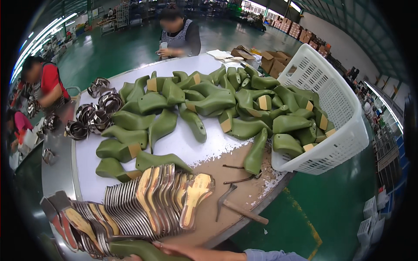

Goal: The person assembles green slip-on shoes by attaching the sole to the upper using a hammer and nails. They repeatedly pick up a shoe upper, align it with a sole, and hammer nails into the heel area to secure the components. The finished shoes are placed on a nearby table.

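Note:
A green shoe last (141,249) lies at the lower edge with a thin, dark-edged piece along its upper side. My right hand (176,249) comes in from the right and is closed on the last's end. Of my left hand (133,258) only what looks like a sliver of skin shows beneath the last; its fingers are hidden. Just beyond stand rows of metal-edged, sole-shaped plates (150,202) with yellowish faces. More green shoe lasts (209,102) are heaped across the white tabletop (89,161).
A tilted white plastic basket (348,126) holds more lasts at the right. A hammer (246,212) and dark metal rods (238,180) lie near the brown table edge. Shiny metal bands (93,114) are piled left. Co-workers (178,35) (50,85) are at the far side and left.

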The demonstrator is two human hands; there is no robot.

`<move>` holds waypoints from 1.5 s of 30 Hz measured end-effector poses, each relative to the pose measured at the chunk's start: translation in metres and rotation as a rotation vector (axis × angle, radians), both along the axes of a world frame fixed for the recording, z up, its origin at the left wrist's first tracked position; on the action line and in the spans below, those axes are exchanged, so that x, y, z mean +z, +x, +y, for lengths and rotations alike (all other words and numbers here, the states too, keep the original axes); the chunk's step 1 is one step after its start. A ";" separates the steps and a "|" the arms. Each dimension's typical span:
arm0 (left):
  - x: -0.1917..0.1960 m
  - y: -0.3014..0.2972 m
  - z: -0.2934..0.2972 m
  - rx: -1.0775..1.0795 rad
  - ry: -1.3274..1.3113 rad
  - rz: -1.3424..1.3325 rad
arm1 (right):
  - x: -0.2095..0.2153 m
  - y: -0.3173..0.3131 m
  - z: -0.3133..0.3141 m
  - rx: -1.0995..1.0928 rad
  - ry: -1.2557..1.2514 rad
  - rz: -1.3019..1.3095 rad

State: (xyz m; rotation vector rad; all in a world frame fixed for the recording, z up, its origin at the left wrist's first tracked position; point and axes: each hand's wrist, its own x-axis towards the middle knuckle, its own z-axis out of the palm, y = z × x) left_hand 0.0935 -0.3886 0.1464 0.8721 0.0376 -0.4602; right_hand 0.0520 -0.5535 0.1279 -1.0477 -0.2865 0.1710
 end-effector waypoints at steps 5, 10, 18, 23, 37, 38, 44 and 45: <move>-0.043 -0.027 0.001 0.074 -0.269 0.008 | -0.035 -0.042 -0.009 0.080 -0.226 0.016; -0.071 -0.058 0.003 0.134 0.097 -0.357 | -0.070 -0.088 -0.024 0.159 -0.334 0.132; -0.038 -0.107 0.004 0.506 0.091 -0.519 | -0.058 -0.117 -0.061 -0.472 -0.864 -0.555; -0.033 -0.135 0.027 0.564 0.155 -0.395 | -0.056 -0.104 -0.050 -0.383 -0.795 -0.621; -0.094 -0.165 0.103 0.746 0.315 -0.085 | -0.062 -0.084 0.000 -0.129 -1.062 -0.778; -0.090 -0.164 0.105 0.719 0.314 -0.107 | -0.056 -0.084 -0.001 -0.124 -1.061 -0.775; -0.091 -0.161 0.111 0.679 0.350 -0.101 | -0.050 -0.096 -0.005 -0.125 -0.991 -0.683; -0.102 -0.162 0.118 0.659 0.363 -0.114 | -0.050 -0.096 -0.001 -0.121 -1.009 -0.678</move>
